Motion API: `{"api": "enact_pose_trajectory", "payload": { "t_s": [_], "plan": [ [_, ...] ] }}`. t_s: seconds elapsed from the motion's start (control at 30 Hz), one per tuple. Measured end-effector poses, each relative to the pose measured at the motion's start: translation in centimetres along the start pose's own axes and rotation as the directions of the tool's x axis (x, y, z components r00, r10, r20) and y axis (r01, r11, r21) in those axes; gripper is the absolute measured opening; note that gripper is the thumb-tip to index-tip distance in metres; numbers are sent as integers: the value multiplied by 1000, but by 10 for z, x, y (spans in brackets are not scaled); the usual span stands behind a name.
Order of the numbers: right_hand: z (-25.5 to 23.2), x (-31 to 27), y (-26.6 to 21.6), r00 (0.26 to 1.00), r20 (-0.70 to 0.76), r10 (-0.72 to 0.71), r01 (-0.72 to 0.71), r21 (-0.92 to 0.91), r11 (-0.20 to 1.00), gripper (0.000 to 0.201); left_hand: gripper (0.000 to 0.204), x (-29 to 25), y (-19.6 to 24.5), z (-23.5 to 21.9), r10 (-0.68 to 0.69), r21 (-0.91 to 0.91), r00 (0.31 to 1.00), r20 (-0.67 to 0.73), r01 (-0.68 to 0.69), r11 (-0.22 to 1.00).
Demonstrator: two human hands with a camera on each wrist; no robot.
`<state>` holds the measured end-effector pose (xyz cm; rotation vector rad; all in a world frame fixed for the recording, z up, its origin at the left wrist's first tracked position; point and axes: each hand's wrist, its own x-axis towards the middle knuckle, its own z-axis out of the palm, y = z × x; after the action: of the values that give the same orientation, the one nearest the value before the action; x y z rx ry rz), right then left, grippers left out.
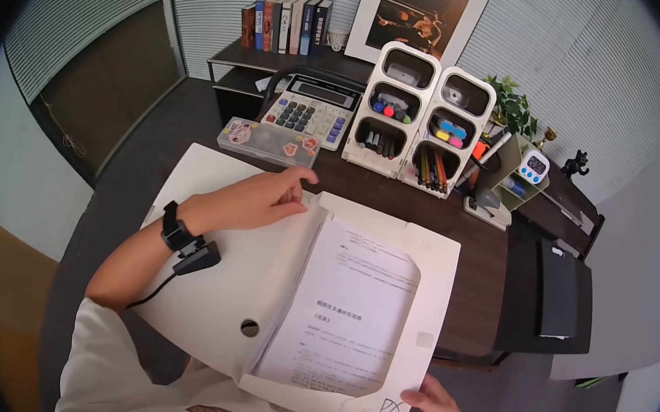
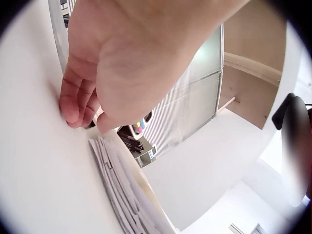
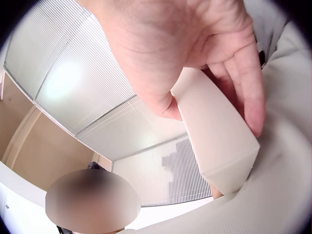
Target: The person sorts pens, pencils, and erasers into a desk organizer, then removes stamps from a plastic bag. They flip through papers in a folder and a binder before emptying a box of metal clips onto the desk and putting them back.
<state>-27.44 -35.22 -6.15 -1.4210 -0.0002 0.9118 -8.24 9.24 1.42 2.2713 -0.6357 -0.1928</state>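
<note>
A white file box lies spread out in front of me, its cover folded out to the left. Printed papers sit in its right half under the side flaps; the left wrist view shows their stacked edges. My left hand is over the top of the cover beside the fold, fingers loosely bent and nothing held. Its fingertips are right at the cover's surface. My right hand grips the box's lower right corner, thumb on one face and fingers on the other, around its side wall.
Behind the box stand a sticker-covered pencil case, a calculator and a white organizer with pens. A stapler and a small timer are to the right. A dark folder lies farther right.
</note>
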Motion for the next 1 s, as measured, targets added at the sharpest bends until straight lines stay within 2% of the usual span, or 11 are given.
{"api": "enact_pose_trajectory", "payload": {
  "t_s": [0.07,0.17,0.23,0.3,0.33,0.43,0.5,0.57,0.73,0.8,1.0],
  "plan": [
    [1,1,3,999,15,-32,32,-4,999,70,28,-16,11,-6,-18,10,1000,10,18,1000],
    [-4,1,6,999,29,15,-14,-50,999,70,24,-41,21,-7,22,73,1000,18,-24,997],
    [-1,2,6,1000,17,-5,6,-39,999,68,27,-53,33,-10,-55,90,995,86,48,995],
    [1,3,5,1000,8,-26,26,-28,999,66,36,-68,33,-5,176,235,980,89,-192,953],
    [2,2,3,1000,9,-13,13,-24,1000,64,53,-75,37,-5,120,245,979,167,-159,956],
    [3,3,3,1000,0,1,-1,-19,1000,61,63,-93,50,5,157,253,960,231,-215,943],
    [4,3,3,1000,-10,4,-4,-14,1000,59,70,-103,56,12,113,242,947,300,-190,952],
    [4,3,0,1000,17,-16,16,-15,1000,59,70,-114,60,22,142,51,937,319,-167,985],
    [3,2,2,1000,11,-11,11,-13,1000,65,67,-123,64,33,168,-29,939,301,-167,986],
    [1,2,2,1000,6,-17,17,-12,1000,68,60,-120,64,38,165,-109,953,256,-141,984],
    [2,3,1,1000,18,-3,3,18,1000,72,40,-118,57,55,142,-124,967,211,-118,985]
  ]
}}
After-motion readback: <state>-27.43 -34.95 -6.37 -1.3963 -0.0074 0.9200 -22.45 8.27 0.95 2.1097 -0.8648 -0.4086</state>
